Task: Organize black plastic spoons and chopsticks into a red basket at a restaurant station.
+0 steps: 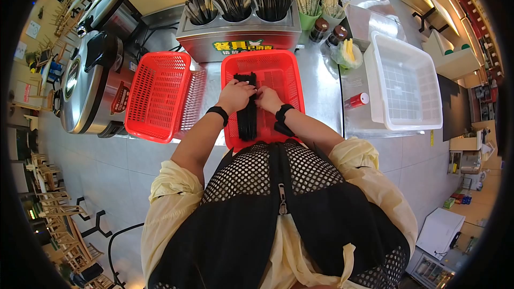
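Note:
A bundle of black chopsticks (pixel 247 120) lies lengthwise in the middle red basket (pixel 292 64), towards its left side. My left hand (pixel 236 96) rests over the upper part of the bundle, its fingers wrapped round it. My right hand (pixel 269 99) is just right of the bundle, fingers bent together and touching its edge; whether they pinch anything is too small to tell. Behind the basket stands a metal cutlery holder (pixel 238 35) with spoons (pixel 234 5) in round cups and many black chopsticks above them.
Left of the middle basket are another red basket (pixel 158 96) and large round cookers (pixel 91 83). To the right stand a white crate (pixel 404 83), a red can (pixel 357 100), dark-lidded jars (pixel 319 29) and green cups of wrapped chopsticks (pixel 309 18).

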### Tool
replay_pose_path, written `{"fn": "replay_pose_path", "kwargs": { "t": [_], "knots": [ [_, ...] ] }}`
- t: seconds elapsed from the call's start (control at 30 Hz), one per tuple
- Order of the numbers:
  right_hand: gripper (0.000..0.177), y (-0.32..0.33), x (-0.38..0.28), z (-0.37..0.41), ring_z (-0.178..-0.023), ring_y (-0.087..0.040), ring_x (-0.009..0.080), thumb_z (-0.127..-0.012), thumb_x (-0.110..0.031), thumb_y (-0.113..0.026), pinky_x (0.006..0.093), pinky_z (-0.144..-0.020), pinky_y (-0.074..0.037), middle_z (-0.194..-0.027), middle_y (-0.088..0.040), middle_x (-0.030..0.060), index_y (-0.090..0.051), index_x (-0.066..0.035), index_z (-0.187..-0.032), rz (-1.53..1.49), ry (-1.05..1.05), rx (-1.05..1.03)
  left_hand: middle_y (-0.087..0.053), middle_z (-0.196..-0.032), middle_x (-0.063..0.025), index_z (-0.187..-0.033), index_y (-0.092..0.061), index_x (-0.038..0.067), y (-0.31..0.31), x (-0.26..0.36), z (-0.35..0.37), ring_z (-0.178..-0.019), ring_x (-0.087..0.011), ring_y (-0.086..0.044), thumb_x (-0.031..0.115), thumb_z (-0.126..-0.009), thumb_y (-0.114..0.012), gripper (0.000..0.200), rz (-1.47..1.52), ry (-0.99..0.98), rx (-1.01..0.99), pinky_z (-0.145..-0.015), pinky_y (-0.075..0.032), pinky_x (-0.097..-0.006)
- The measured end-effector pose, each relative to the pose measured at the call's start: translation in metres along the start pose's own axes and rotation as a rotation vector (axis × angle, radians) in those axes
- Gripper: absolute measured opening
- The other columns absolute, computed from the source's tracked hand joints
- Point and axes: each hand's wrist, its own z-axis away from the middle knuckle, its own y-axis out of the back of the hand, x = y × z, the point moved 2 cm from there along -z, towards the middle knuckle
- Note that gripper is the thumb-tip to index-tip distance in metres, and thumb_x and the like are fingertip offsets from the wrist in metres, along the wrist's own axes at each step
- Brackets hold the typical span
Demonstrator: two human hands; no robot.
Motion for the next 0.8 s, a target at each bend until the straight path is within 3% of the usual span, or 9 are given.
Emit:
{"fn": "replay_pose_path", "kwargs": {
  "t": [0.07,0.2,0.37,0.43,0.5,0.57,0.63,0.73,0.8],
  "knots": [
    [0.030,0.002,-0.002,0.002,-0.075,-0.066,0.0245,-0.068,-0.002,-0.071,0.0348,-0.065,-0.052,-0.078,-0.065,0.0171,-0.059,0.003,-0.094,0.103,0.118,0.047,-0.059,-0.124,-0.0011,-0.112,-0.063,0.015,-0.001,0.000,0.000,-0.119,-0.0190,-0.051,0.013,-0.077,-0.053,0.037,-0.028,-0.020,0.014,-0.098,-0.037,-0.0399],
    [0.030,0.006,-0.003,0.003,-0.073,-0.065,0.0231,-0.069,-0.002,-0.070,0.0335,-0.064,-0.052,-0.078,-0.065,0.0164,-0.059,0.003,-0.096,0.084,0.140,0.010,-0.058,-0.125,-0.0001,-0.112,-0.063,0.015,0.001,0.000,0.000,-0.120,-0.0186,-0.050,0.013,-0.077,-0.053,0.037,-0.019,-0.023,0.019,-0.098,-0.037,-0.0408],
    [0.021,0.030,-0.023,-0.005,-0.065,-0.063,0.0174,-0.078,-0.006,-0.064,0.0303,-0.056,-0.050,-0.076,-0.064,0.0106,-0.060,0.002,-0.097,-0.035,-0.031,-0.167,-0.057,-0.127,0.0019,-0.114,-0.063,0.017,-0.008,-0.004,-0.002,-0.119,-0.0198,-0.050,0.016,-0.077,-0.054,0.038,-0.079,-0.009,-0.045,-0.099,-0.036,-0.0414],
    [0.017,0.058,-0.054,-0.008,-0.062,-0.062,0.0142,-0.082,-0.007,-0.059,0.0269,-0.053,-0.049,-0.076,-0.064,0.0083,-0.061,0.001,-0.097,-0.266,0.060,-0.116,-0.057,-0.128,0.0022,-0.115,-0.063,0.017,-0.006,-0.005,-0.001,-0.119,-0.0198,-0.050,0.016,-0.077,-0.054,0.038,-0.069,-0.014,-0.035,-0.099,-0.036,-0.0413],
    [0.016,0.095,-0.105,-0.002,-0.061,-0.061,0.0115,-0.084,-0.009,-0.057,0.0234,-0.051,-0.047,-0.076,-0.063,0.0063,-0.060,-0.001,-0.097,-0.427,0.166,0.052,-0.056,-0.128,0.0025,-0.115,-0.063,0.018,-0.006,-0.004,0.000,-0.119,-0.0198,-0.050,0.017,-0.078,-0.054,0.038,-0.056,-0.017,-0.029,-0.099,-0.036,-0.0412],
    [0.017,0.139,-0.147,-0.008,-0.061,-0.061,0.0109,-0.086,-0.011,-0.057,0.0221,-0.050,-0.046,-0.076,-0.062,0.0049,-0.059,-0.001,-0.099,-0.317,0.344,0.271,-0.056,-0.129,0.0029,-0.116,-0.063,0.018,-0.005,-0.005,0.000,-0.119,-0.0189,-0.049,0.018,-0.078,-0.054,0.039,-0.106,-0.015,-0.042,-0.097,-0.037,-0.0409],
    [0.016,0.178,-0.171,-0.023,-0.061,-0.060,0.0096,-0.086,-0.010,-0.058,0.0212,-0.049,-0.046,-0.081,-0.063,0.0055,-0.059,-0.001,-0.099,-0.404,0.481,0.445,-0.056,-0.129,0.0031,-0.115,-0.063,0.018,-0.005,-0.005,0.000,-0.119,-0.0188,-0.050,0.018,-0.077,-0.054,0.039,-0.105,-0.014,-0.034,-0.097,-0.038,-0.0406],
    [0.023,0.227,-0.186,-0.067,-0.067,-0.062,0.0142,-0.084,-0.016,-0.062,0.0254,-0.057,-0.049,-0.085,-0.064,0.0087,-0.059,0.000,-0.101,-0.330,0.505,0.561,-0.057,-0.128,0.0034,-0.114,-0.064,0.018,-0.007,-0.005,0.000,-0.117,-0.0191,-0.051,0.018,-0.077,-0.054,0.039,-0.093,-0.013,-0.023,-0.096,-0.038,-0.0403],
    [0.044,0.250,-0.183,-0.106,-0.082,-0.064,0.0243,-0.081,-0.029,-0.066,0.0322,-0.072,-0.051,-0.094,-0.065,0.0173,-0.058,0.004,-0.110,-0.040,0.429,0.696,-0.057,-0.128,0.0035,-0.114,-0.064,0.017,-0.007,-0.007,-0.001,-0.117,-0.0194,-0.051,0.018,-0.076,-0.054,0.039,-0.084,-0.010,-0.013,-0.096,-0.039,-0.0403]
  ]
}}
